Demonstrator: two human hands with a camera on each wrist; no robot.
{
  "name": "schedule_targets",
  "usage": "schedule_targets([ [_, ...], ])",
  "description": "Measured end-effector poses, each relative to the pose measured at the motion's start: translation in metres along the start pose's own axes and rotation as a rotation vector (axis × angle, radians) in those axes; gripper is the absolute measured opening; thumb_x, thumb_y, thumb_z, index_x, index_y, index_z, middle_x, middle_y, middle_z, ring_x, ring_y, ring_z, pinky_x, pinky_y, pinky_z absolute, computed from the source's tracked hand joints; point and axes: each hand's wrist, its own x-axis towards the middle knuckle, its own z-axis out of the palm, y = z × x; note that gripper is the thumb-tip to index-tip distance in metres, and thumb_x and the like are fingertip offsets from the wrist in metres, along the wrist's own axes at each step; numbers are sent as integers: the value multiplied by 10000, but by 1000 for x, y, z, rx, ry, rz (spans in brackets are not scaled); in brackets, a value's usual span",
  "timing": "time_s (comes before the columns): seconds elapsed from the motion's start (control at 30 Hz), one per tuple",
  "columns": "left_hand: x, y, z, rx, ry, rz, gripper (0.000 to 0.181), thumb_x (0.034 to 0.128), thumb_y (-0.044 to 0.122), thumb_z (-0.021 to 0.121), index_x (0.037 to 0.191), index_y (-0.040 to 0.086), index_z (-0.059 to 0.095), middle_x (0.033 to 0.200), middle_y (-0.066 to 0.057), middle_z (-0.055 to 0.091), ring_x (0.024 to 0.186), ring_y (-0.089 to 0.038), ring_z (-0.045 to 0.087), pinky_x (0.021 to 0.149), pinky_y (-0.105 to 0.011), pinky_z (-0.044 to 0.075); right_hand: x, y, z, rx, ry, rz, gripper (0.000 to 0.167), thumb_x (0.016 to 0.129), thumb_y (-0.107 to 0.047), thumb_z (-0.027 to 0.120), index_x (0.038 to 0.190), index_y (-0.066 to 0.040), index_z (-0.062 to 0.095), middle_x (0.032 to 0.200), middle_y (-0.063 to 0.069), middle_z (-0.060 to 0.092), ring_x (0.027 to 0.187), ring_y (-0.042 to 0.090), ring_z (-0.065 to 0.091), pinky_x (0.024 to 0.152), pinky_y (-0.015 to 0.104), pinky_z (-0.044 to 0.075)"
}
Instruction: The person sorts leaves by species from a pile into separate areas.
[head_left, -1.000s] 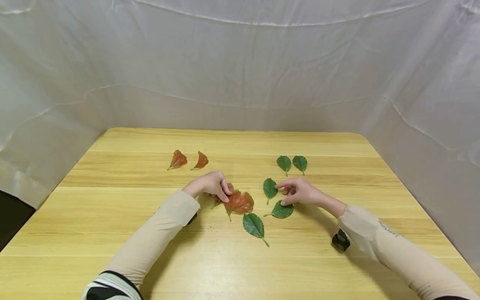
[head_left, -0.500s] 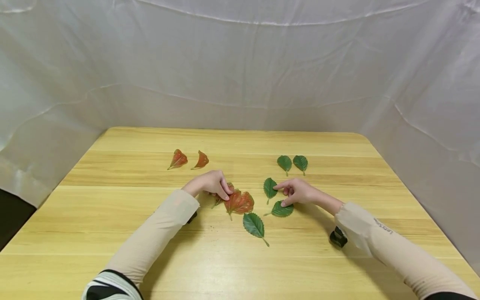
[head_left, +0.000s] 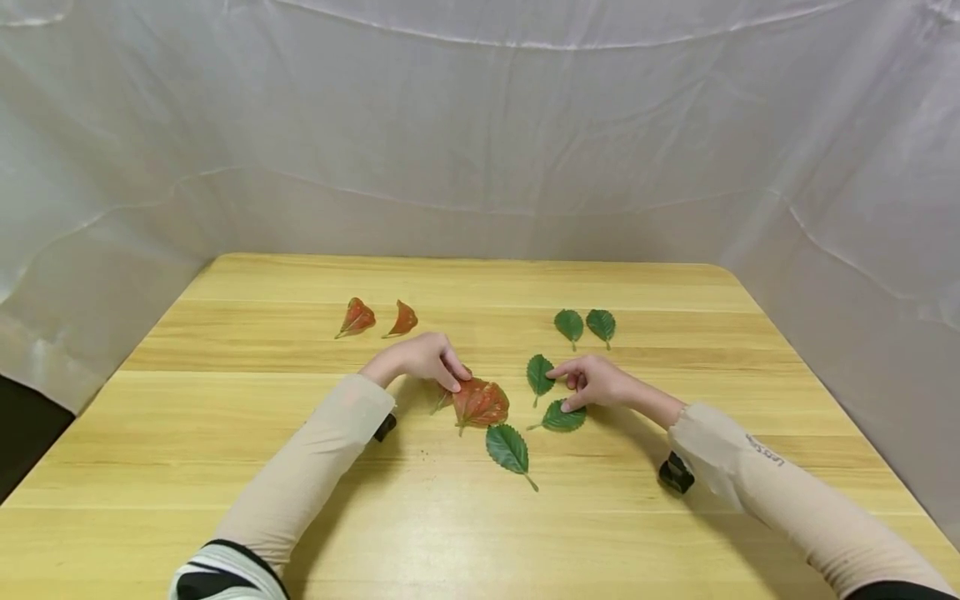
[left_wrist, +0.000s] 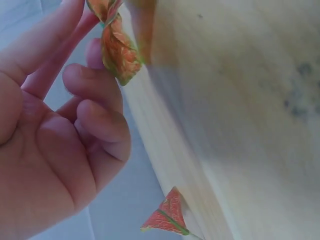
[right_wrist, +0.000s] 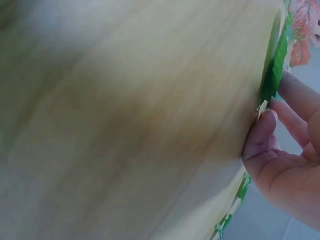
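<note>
My left hand (head_left: 426,360) pinches a red artificial leaf between thumb and fingers, over a small cluster of overlapping red leaves (head_left: 483,406) at the table's middle. In the left wrist view that curled red leaf (left_wrist: 121,52) hangs at the fingertips, with the other fingers bent. My right hand (head_left: 603,385) lies over two green leaves: its thumb touches the lower green leaf (head_left: 564,419), and the extended index finger reaches the edge of the upper green leaf (head_left: 537,375). Another green leaf (head_left: 507,450) lies just below the red cluster.
Farther back on the wooden table (head_left: 480,542), two red leaves, one on the left (head_left: 356,317) and a folded one (head_left: 405,319), lie side by side. Two green leaves (head_left: 568,325) form a pair at the back right. Pale sheeting (head_left: 480,150) surrounds the table.
My left hand has shifted slightly up and to the right, and the red leaves under it have moved a little. The right hand stays nearly still on the green leaves.
</note>
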Motion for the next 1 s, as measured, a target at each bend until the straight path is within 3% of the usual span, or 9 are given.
schedule_targets([
  [0.07, -1, 0, -1, -28, 13, 30, 220, 741, 36, 710, 957, 0, 688, 986, -101, 651, 875, -159, 608, 770, -258, 462, 0, 1, 0, 1, 0, 2, 489, 697, -2, 734, 1136, 113, 552, 734, 61, 499, 560, 106, 375, 512, 210, 353],
  [0.27, -5, 0, -4, -74, 61, 44, 181, 743, 54, 713, 922, 31, 710, 924, -61, 671, 810, -117, 606, 710, -245, 471, 1, 3, 1, -1, -2, 3, 492, 701, -13, 735, 1140, 110, 551, 730, 57, 498, 552, 102, 362, 506, 208, 341],
  [0.57, -12, -1, -8, -71, 140, 10, 177, 781, 104, 690, 941, 31, 709, 953, -62, 662, 754, -112, 577, 660, -258, 458, 0, 2, 1, -9, 4, -10, 489, 705, -25, 735, 1135, 116, 550, 723, 55, 494, 547, 98, 350, 507, 208, 333],
  [0.67, -12, -2, -8, -121, 132, -2, 197, 796, 102, 675, 971, 12, 694, 931, -70, 666, 632, -70, 525, 587, -226, 434, 0, 2, 1, -10, 6, -5, 485, 706, -28, 736, 1134, 111, 554, 728, 54, 496, 555, 101, 358, 511, 211, 338],
  [0.83, -15, -1, -9, -209, 76, -30, 232, 835, 93, 629, 1029, -31, 657, 833, -121, 666, 413, -57, 302, 434, -204, 287, 0, 2, 1, -5, 5, -6, 483, 708, -26, 733, 1134, 114, 552, 730, 53, 498, 556, 104, 355, 511, 212, 336],
  [1.0, -15, 0, -7, -236, 43, -49, 219, 853, 100, 608, 1016, -36, 660, 925, -130, 656, 409, -82, 355, 421, -206, 270, -2, 1, 0, 3, 5, -3, 480, 711, -23, 730, 1135, 117, 550, 717, 48, 498, 541, 100, 339, 505, 209, 324],
])
